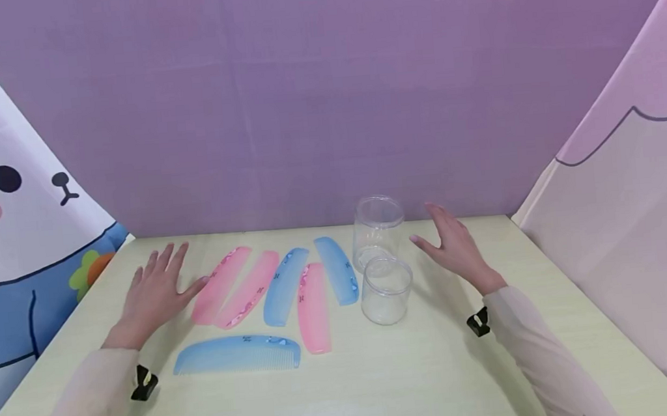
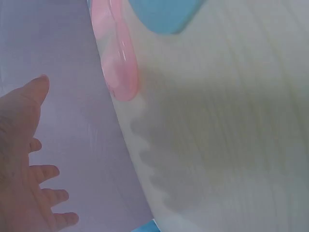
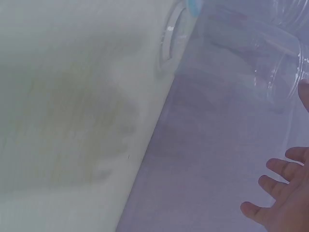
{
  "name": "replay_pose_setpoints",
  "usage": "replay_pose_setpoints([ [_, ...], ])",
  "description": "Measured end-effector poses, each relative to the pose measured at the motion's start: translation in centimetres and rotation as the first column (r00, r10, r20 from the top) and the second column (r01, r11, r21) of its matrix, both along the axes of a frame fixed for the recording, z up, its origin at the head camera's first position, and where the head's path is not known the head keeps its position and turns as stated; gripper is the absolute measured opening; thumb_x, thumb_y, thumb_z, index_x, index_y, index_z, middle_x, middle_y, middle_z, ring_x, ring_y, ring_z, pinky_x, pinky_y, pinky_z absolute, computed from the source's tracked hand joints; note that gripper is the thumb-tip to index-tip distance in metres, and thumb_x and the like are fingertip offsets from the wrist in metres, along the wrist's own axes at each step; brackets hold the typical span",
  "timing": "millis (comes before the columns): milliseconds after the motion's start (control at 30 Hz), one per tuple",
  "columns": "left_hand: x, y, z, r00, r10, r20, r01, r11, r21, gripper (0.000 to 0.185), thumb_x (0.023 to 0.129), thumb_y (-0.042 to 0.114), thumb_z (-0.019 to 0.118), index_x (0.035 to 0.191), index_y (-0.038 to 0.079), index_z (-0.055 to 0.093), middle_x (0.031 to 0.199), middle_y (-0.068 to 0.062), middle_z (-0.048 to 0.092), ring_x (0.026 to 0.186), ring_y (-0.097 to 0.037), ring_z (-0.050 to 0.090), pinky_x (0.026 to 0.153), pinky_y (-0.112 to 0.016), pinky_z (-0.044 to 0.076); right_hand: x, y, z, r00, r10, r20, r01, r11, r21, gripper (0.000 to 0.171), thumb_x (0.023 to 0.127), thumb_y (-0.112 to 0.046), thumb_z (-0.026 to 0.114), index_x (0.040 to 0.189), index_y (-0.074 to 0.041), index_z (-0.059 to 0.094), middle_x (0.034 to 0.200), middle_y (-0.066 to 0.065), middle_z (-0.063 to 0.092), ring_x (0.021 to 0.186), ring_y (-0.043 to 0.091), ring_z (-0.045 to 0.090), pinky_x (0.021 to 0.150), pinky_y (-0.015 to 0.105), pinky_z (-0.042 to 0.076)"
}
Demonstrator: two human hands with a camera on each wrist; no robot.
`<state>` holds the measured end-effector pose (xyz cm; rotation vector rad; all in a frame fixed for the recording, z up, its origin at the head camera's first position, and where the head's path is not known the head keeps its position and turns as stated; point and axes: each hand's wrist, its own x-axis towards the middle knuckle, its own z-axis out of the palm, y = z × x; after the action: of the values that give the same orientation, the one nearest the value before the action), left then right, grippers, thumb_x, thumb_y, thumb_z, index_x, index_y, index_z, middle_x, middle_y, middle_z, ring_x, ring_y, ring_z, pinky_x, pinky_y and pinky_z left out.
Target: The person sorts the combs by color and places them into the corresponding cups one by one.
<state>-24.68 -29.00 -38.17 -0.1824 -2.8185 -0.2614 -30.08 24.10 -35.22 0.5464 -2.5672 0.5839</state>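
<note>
Several pink and blue combs lie on the pale table (image 1: 382,380). A blue comb (image 1: 236,355) lies crosswise nearest me; a pink comb (image 1: 219,284) is the leftmost, and its end shows in the left wrist view as the pink comb (image 2: 118,63). My left hand (image 1: 154,290) hovers flat with spread fingers just left of that comb, holding nothing. Two clear plastic jars stand right of the combs: a tall jar (image 1: 377,229) behind and a short jar (image 1: 386,290) in front. My right hand (image 1: 453,244), fingers straight, is raised just right of the tall jar, not touching it.
A purple backdrop (image 1: 312,92) closes the far side. Cartoon-printed cloth panels stand at the left (image 1: 10,214) and right (image 1: 638,197). The clear jar (image 3: 289,53) shows faintly in the right wrist view.
</note>
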Motion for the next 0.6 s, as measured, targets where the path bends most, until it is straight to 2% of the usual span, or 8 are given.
replay_pose_setpoints([
  [367,-1.2,1.4,0.2,0.999,-0.025,-0.033,0.026,0.999,0.023,0.083,0.082,0.05,0.059,0.139,-0.001,0.028,0.135,-0.031,0.035,0.121,-0.049,0.034,0.094,-0.067,0.03,-0.9,-1.9,0.3,0.994,0.027,0.105,-0.011,0.989,-0.148,0.08,0.084,-0.043,0.061,0.141,-0.001,0.025,0.145,0.02,0.032,0.133,0.038,0.029,0.107,0.054,0.026],
  [600,-2.1,1.7,0.3,1.0,-0.031,-0.006,0.031,0.999,0.043,0.082,0.083,0.048,0.059,0.139,-0.003,0.028,0.133,-0.031,0.038,0.117,-0.049,0.038,0.091,-0.065,0.035,-1.4,-3.3,0.6,0.991,0.066,0.113,-0.034,0.964,-0.264,0.079,0.081,-0.034,0.068,0.139,0.001,0.028,0.14,0.021,0.038,0.131,0.037,0.032,0.108,0.053,0.025],
])
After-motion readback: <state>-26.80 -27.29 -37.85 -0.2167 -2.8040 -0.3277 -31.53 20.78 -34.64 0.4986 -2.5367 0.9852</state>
